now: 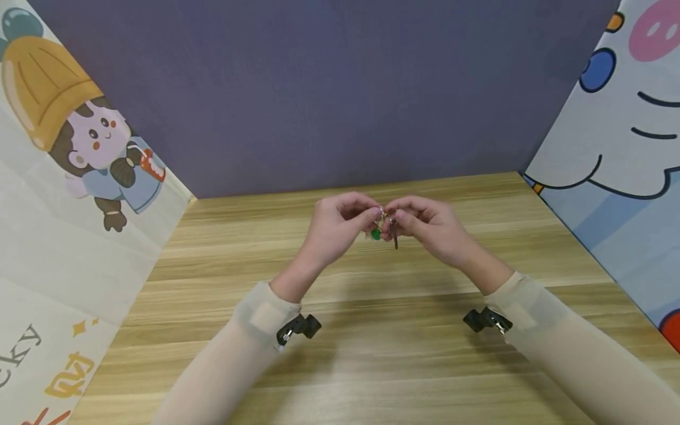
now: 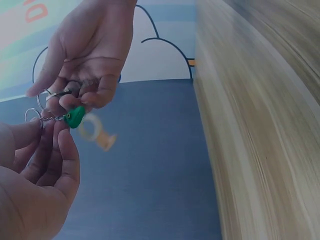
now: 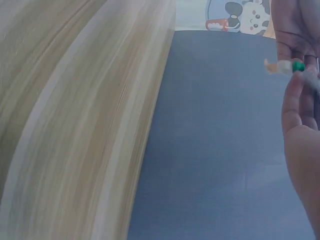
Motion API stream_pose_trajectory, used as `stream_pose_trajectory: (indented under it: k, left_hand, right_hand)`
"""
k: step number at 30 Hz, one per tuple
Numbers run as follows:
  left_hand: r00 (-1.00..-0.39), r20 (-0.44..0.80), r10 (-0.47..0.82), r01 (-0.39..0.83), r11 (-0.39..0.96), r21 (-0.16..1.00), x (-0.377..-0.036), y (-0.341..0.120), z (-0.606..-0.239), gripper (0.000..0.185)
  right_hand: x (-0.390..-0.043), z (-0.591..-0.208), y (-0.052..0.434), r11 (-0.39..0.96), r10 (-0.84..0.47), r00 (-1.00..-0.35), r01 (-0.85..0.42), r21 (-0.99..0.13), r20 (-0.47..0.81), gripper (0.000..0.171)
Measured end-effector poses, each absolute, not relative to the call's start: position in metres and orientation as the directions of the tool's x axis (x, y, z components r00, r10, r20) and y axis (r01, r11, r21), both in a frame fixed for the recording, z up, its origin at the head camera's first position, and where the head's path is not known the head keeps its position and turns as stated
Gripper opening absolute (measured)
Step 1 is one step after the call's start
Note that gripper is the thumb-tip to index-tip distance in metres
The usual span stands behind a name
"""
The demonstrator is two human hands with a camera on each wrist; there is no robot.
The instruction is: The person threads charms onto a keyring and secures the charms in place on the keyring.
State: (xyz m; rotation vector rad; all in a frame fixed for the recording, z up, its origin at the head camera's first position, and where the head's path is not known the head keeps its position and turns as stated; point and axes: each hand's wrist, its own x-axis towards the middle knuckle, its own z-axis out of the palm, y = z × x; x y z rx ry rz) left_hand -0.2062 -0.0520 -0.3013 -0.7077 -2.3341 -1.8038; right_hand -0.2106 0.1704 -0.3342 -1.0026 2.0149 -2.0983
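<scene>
Above the wooden table (image 1: 372, 354) my two hands meet fingertip to fingertip around a small keychain. A green charm (image 1: 375, 234) and a dark key (image 1: 395, 239) hang below the fingers. My left hand (image 1: 370, 216) pinches a thin metal ring (image 2: 34, 115) whose short chain leads to the green charm (image 2: 75, 116). My right hand (image 1: 394, 219) grips another ring (image 2: 50, 94) with curled fingers. A pale cream charm (image 2: 97, 132) dangles beside the green one. In the right wrist view the green charm (image 3: 298, 66) shows between both hands at the upper right.
A purple panel (image 1: 329, 88) stands behind the table. Cartoon-printed panels close the left side (image 1: 79, 177) and the right side (image 1: 627, 147). Both sleeves carry a black clip near the wrist (image 1: 297, 327), (image 1: 486, 320).
</scene>
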Motion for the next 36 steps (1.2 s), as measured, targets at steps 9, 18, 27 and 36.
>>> stream_pose_trajectory:
  k: [9, 18, 27, 36]
  left_hand:
    - [-0.889, 0.344, 0.303, 0.404, 0.164, 0.900, -0.205, -0.052, -0.301, 0.010]
    - [-0.889, 0.339, 0.306, 0.402, 0.170, 0.900, -0.203, -0.055, -0.301, 0.013]
    - [-0.883, 0.349, 0.314, 0.426, 0.228, 0.875, -0.204, -0.058, -0.303, 0.017]
    - [-0.852, 0.394, 0.344, 0.495, 0.288, 0.820, -0.200, -0.061, -0.302, 0.012]
  right_hand:
    - [-0.211, -0.336, 0.168, -0.352, -0.466, -0.779, -0.271, -0.896, 0.419, 0.022]
    - [-0.207, -0.333, 0.169, -0.274, -0.460, -0.820, -0.234, -0.933, 0.341, 0.021]
    - [-0.202, -0.327, 0.169, -0.085, -0.451, -0.834, -0.314, -0.946, 0.317, 0.022]
    - [-0.197, -0.323, 0.167, -0.044, -0.435, -0.829, -0.371, -0.928, 0.352, 0.023]
